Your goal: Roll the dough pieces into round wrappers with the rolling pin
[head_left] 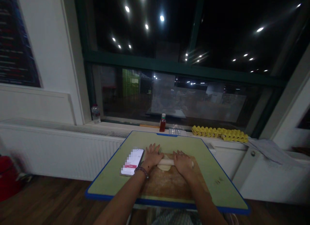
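On a wooden board lies a pale rolling pin, set crosswise over a thin flat piece of dough. My left hand rests on the pin's left end, its fingers spread forward. Over the right part of the pin lies my right hand, palm down, fingers stretched out past it. The pin's tip shows beyond this hand. Both palms hide parts of the pin, and the dough's far edge is partly covered. A phone with a lit screen lies just left of my left hand.
The board sits on a light green table with a blue rim. Along the windowsill stand a clear bottle, a small bottle of red liquid and yellow egg trays. A white radiator runs behind; a red object is at left.
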`<act>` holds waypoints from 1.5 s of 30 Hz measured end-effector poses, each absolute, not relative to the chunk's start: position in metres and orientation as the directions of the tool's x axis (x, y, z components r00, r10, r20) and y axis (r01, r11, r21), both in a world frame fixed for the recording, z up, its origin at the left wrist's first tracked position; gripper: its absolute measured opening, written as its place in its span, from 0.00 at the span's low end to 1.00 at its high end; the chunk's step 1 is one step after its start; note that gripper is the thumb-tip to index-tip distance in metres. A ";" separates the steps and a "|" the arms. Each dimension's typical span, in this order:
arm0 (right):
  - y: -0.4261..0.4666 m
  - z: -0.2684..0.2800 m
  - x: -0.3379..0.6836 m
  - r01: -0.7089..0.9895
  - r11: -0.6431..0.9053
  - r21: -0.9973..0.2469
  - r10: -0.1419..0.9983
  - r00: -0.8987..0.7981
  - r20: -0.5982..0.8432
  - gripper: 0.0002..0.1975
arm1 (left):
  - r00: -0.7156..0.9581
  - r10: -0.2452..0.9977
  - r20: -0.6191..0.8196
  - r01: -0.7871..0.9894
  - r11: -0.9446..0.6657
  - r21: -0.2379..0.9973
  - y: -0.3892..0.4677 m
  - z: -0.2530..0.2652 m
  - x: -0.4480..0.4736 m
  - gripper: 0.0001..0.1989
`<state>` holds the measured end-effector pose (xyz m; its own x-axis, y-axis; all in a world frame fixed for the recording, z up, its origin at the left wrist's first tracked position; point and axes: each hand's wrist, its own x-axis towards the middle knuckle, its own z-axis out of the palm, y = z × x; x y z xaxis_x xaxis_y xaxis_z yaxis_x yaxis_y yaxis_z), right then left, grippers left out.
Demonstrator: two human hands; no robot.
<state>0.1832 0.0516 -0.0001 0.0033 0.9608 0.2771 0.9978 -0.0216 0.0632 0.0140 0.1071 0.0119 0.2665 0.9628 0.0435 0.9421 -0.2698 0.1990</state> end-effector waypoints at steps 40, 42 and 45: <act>0.026 0.001 0.158 0.995 0.064 0.071 0.939 -0.084 0.335 0.19 | 0.401 0.881 0.249 0.893 -0.437 0.109 0.077 0.005 0.004 0.25; 0.036 0.000 0.160 0.990 0.085 0.110 0.933 -0.118 0.339 0.19 | 0.371 0.896 0.243 0.903 -0.409 0.131 0.085 0.006 0.006 0.25; 0.046 0.001 0.162 0.984 0.102 0.148 0.937 -0.145 0.318 0.19 | 0.336 0.909 0.247 0.912 -0.380 0.154 0.094 0.007 0.008 0.26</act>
<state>0.1619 0.0463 0.0010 -0.1450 0.9368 0.3183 0.9837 0.1018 0.1483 0.0080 0.0938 0.0074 0.3364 0.9087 0.2473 0.9124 -0.3795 0.1536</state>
